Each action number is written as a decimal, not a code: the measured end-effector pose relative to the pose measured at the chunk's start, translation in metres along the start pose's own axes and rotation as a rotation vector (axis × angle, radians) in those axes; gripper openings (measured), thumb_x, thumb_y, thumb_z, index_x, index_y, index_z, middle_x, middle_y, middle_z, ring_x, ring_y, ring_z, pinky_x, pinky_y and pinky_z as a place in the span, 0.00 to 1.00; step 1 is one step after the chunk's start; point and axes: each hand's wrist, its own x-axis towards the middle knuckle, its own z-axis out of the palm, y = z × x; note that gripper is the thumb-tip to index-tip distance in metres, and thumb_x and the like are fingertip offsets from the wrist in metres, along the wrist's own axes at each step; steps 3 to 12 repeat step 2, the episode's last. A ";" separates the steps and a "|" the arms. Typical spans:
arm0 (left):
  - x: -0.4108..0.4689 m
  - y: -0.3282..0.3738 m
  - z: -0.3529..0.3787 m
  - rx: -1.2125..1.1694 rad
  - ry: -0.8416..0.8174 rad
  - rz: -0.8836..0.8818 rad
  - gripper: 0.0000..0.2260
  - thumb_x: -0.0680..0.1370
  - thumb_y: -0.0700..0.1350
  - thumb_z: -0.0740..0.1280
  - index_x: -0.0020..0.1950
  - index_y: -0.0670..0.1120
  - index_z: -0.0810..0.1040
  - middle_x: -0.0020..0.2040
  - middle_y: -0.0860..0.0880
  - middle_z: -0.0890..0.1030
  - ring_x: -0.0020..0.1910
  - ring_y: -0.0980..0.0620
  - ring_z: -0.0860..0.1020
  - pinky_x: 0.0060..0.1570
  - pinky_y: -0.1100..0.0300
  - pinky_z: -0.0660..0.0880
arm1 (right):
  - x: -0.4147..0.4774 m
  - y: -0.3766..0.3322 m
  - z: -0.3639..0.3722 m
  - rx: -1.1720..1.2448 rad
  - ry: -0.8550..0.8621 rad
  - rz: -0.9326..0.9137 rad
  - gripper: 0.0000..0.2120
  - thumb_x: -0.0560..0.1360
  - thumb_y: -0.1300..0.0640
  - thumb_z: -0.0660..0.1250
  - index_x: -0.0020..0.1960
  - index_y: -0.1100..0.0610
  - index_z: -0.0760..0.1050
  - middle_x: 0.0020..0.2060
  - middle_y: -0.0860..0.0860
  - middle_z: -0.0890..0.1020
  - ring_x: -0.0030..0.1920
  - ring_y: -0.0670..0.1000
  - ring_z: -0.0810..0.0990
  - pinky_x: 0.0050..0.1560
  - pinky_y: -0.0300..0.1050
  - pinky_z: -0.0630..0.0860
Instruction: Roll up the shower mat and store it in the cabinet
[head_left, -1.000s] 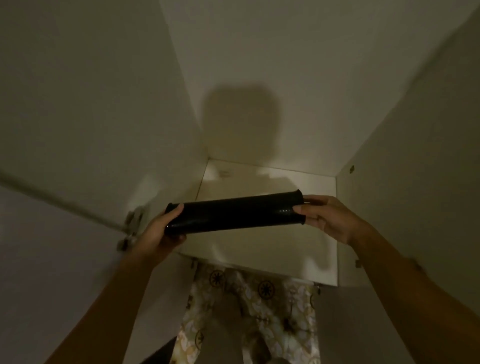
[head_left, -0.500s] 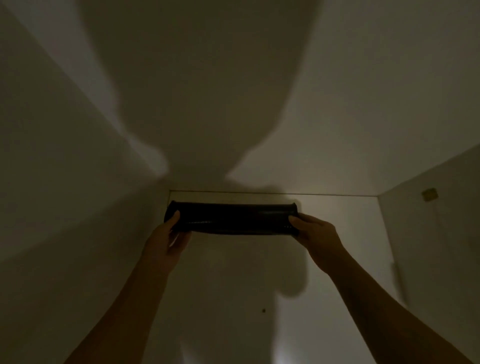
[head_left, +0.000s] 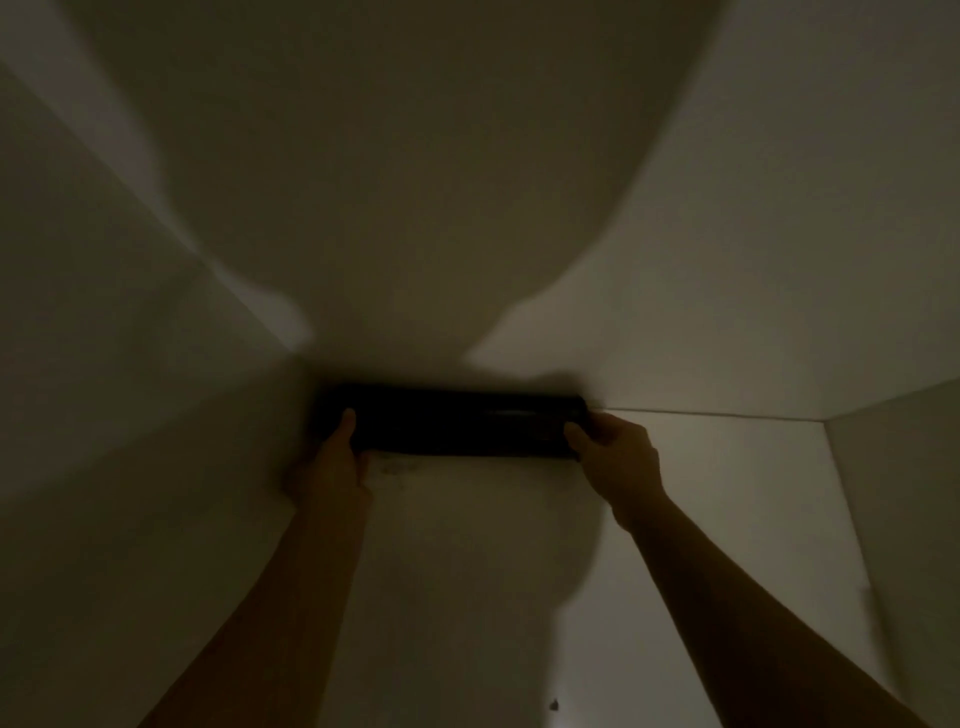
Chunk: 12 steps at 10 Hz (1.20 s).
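The rolled-up shower mat (head_left: 457, 426) is a black tube lying crosswise deep inside the white cabinet (head_left: 701, 467), against the back wall near the left rear corner. My left hand (head_left: 332, 462) grips its left end, thumb on top. My right hand (head_left: 613, 452) holds its right end. The roll seems to rest on the cabinet floor, though the dim light keeps me from being sure. Both forearms reach in from the bottom of the view.
The cabinet's left wall (head_left: 130, 415) stands close beside the roll's left end. The right wall (head_left: 904, 493) is farther off, with bare shelf floor between it and my right hand. A large shadow covers the back wall. A small dark speck (head_left: 554, 704) lies on the floor.
Both hands have carried the roll from the cabinet's front opening to the back wall. The view has moved inside, so the patterned floor below is gone from sight.
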 end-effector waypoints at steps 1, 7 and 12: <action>-0.015 -0.004 -0.002 0.164 -0.041 -0.013 0.12 0.78 0.52 0.68 0.56 0.47 0.73 0.48 0.51 0.76 0.46 0.53 0.75 0.53 0.54 0.71 | -0.009 -0.002 -0.005 -0.215 0.055 -0.060 0.24 0.78 0.44 0.65 0.68 0.58 0.73 0.61 0.57 0.80 0.61 0.59 0.78 0.64 0.51 0.71; -0.046 -0.002 -0.007 0.403 0.003 0.076 0.10 0.77 0.46 0.69 0.38 0.50 0.71 0.37 0.51 0.72 0.35 0.51 0.71 0.49 0.54 0.70 | -0.026 -0.012 -0.030 -0.375 0.022 -0.091 0.23 0.78 0.44 0.65 0.67 0.58 0.74 0.63 0.57 0.79 0.61 0.57 0.78 0.65 0.47 0.68; -0.046 -0.002 -0.007 0.403 0.003 0.076 0.10 0.77 0.46 0.69 0.38 0.50 0.71 0.37 0.51 0.72 0.35 0.51 0.71 0.49 0.54 0.70 | -0.026 -0.012 -0.030 -0.375 0.022 -0.091 0.23 0.78 0.44 0.65 0.67 0.58 0.74 0.63 0.57 0.79 0.61 0.57 0.78 0.65 0.47 0.68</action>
